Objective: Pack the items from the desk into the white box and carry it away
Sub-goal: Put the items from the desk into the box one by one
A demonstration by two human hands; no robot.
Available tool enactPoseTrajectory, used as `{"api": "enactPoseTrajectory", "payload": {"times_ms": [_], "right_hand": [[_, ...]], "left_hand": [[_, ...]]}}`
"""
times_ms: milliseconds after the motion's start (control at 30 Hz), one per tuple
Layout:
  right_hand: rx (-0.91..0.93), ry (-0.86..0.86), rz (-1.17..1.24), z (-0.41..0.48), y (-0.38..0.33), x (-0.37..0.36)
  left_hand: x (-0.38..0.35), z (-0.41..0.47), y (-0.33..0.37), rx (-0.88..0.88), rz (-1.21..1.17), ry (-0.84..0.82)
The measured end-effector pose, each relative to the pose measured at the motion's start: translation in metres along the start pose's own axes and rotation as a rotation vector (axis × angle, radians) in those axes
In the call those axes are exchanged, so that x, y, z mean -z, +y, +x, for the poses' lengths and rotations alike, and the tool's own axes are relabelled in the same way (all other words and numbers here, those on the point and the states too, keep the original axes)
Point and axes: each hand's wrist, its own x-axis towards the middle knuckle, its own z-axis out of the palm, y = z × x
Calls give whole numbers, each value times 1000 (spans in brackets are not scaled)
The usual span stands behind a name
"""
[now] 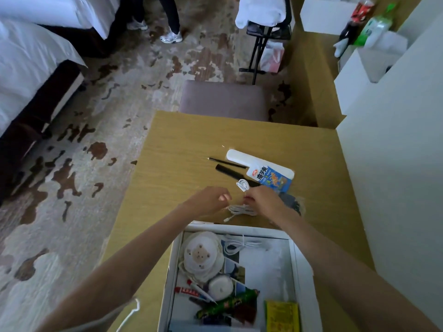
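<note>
The white box stands open at the desk's near edge, holding a round white pouch, a toothpaste tube, a coiled cable and snack packets. Just beyond it a bundled white cable lies on the wooden desk. My left hand and my right hand both pinch this cable, with a loop of it sticking up past my right fingers. Farther back lie a black pen, a black comb, a long white case and a blue snack packet. A dark item sits partly hidden behind my right wrist.
A padded stool stands at the desk's far edge. White walls and boxes flank the right side. Beds are at the left, and a person's legs stand on the patterned carpet beyond.
</note>
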Motion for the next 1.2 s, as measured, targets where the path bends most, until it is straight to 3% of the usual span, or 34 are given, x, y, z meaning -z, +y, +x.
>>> {"api": "enactPoseTrajectory", "payload": {"times_ms": [167, 433, 600, 733, 900, 1000, 1200], "right_hand": [[77, 220, 324, -20, 4, 21], [180, 609, 525, -57, 5, 50], [253, 768, 598, -90, 0, 56], [317, 844, 590, -113, -12, 51], [344, 893, 559, -141, -35, 41], [366, 946, 368, -159, -47, 34], [276, 835, 421, -175, -58, 10]], "left_hand": [[6, 15, 16, -91, -6, 30], [11, 5, 68, -215, -12, 188], [6, -25, 104, -244, -211, 168], [-4, -56, 117, -189, -445, 161], [-24, -95, 113, -195, -507, 241], [-35, -118, 108, -200, -469, 250], [-47, -135, 98, -135, -252, 193]]}}
